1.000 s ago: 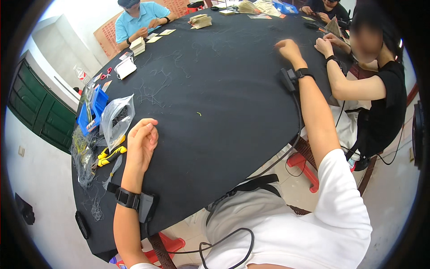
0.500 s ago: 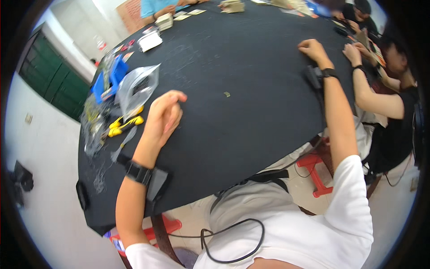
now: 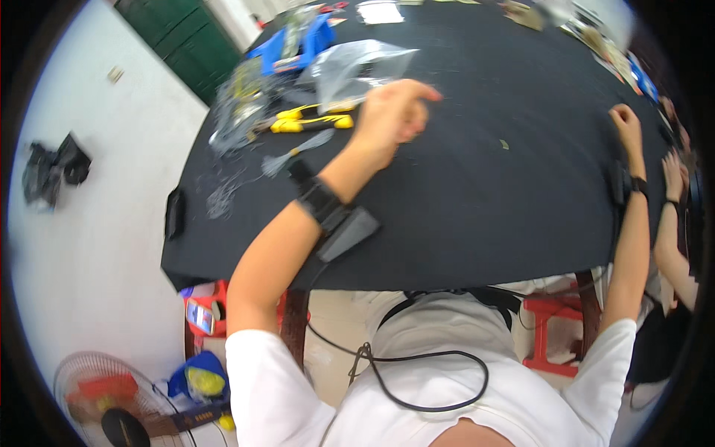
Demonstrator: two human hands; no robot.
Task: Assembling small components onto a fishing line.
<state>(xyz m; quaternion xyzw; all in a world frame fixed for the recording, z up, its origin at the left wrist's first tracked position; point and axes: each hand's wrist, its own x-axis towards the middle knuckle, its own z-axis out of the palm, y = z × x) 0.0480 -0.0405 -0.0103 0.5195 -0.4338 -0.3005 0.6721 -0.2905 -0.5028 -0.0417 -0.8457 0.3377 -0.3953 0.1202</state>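
My left hand (image 3: 395, 123) is over the black-covered table (image 3: 477, 216), beside a clear plastic bag (image 3: 350, 67). Its index finger stretches out and the others curl loosely; I see nothing held. Near that wrist lie pliers with yellow and black handles (image 3: 313, 123) and a tied bundle of grey strands (image 3: 298, 153). Far to the right, my right hand (image 3: 628, 127) is over the table with its fingers curled in; whatever they may hold is hidden. A tiny greenish piece (image 3: 504, 144) lies on the cloth between my hands. Both wrists wear black straps with dark devices.
A blue bin (image 3: 309, 45) and tangled clear plastic (image 3: 242, 104) stand at the far left. Stacks of cards (image 3: 523, 15) lie at the far side. Another person's hand (image 3: 674, 175) is close on my right. A fan (image 3: 112, 395) and red stools (image 3: 547, 328) stand below the table.
My view has swung left, so the table and both hands appear further right. The fan and more wall show now. My left arm reaches further rightward across the picture; its hand keeps a similar shape.
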